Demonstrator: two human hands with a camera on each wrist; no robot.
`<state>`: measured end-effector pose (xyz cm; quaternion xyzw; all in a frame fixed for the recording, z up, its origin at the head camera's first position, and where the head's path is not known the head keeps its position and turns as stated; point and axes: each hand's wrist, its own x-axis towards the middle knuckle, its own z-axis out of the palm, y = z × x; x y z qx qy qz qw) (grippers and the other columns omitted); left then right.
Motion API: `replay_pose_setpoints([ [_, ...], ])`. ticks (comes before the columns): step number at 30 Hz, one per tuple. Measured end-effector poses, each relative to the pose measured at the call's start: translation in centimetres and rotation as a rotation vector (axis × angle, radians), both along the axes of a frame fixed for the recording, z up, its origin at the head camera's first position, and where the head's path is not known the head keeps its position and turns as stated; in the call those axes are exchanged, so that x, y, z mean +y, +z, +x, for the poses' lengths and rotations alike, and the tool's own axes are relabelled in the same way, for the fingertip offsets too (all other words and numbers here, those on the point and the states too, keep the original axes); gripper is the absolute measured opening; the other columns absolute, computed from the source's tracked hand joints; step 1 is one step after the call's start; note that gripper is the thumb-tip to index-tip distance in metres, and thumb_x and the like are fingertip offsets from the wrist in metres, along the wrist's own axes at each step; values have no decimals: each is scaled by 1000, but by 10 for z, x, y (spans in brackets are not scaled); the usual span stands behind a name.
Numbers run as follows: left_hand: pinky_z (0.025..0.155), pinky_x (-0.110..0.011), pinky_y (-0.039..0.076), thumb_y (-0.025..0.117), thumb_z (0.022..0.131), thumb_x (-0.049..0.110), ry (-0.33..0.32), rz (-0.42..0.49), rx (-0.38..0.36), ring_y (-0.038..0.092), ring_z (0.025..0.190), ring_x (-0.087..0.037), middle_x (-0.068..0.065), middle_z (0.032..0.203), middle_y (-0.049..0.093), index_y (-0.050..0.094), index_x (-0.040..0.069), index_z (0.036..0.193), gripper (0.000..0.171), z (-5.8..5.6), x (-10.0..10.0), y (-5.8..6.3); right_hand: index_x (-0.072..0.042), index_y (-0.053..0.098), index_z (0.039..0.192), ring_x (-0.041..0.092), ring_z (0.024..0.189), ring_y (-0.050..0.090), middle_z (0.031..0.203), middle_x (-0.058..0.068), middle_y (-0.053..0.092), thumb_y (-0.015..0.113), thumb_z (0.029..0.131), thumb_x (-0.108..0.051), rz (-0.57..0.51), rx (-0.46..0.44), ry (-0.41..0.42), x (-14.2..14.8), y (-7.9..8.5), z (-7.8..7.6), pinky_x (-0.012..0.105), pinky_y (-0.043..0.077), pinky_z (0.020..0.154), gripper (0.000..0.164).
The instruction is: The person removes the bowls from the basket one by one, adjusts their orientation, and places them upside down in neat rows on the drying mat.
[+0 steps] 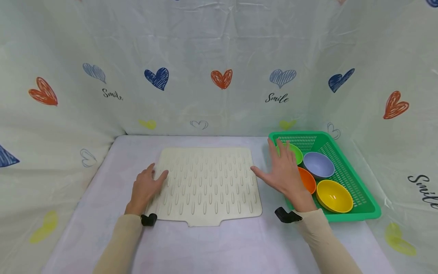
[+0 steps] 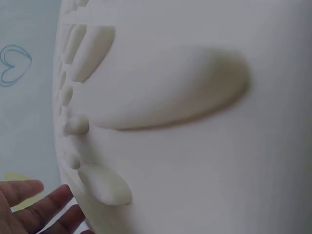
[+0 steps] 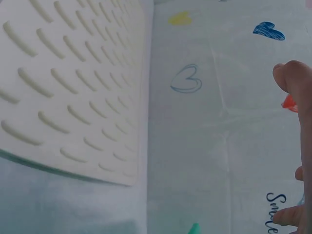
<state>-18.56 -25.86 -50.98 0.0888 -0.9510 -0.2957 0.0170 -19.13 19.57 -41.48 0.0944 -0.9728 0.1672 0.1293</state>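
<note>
A cream dish-drying mat with rows of raised ribs and a spout-like tab lies flat in the middle of the table. By its left edge is my left hand, fingers spread and holding nothing; contact with the edge is unclear. In the left wrist view the ribs appear close up. Between the mat and the green basket hovers my right hand, spread with nothing in its grasp. It partly covers a light green bowl and an orange bowl in the basket.
The green plastic basket stands at the table's right side. It also holds a purple bowl and a yellow bowl. A white curtain printed with hearts surrounds the table's back and sides.
</note>
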Motion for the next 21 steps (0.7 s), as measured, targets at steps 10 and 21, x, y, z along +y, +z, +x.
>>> replay_pose_setpoints([
  [10,99,-55,49,42,104,60,29,42,-66,57,112,-39,-30,129,60,42,-13,149,86,-7,-6,6,-10,17,165,59,153,7,166,30,21,67,87,-64,-51,6,-44,40,15,-2,80,13,117,107],
  [21,91,-52,56,50,105,37,1,88,-140,65,108,-40,-32,127,65,61,-11,133,56,-17,-11,15,-9,13,166,63,150,7,164,34,20,63,89,-66,-37,25,-59,77,28,-4,80,11,117,107],
])
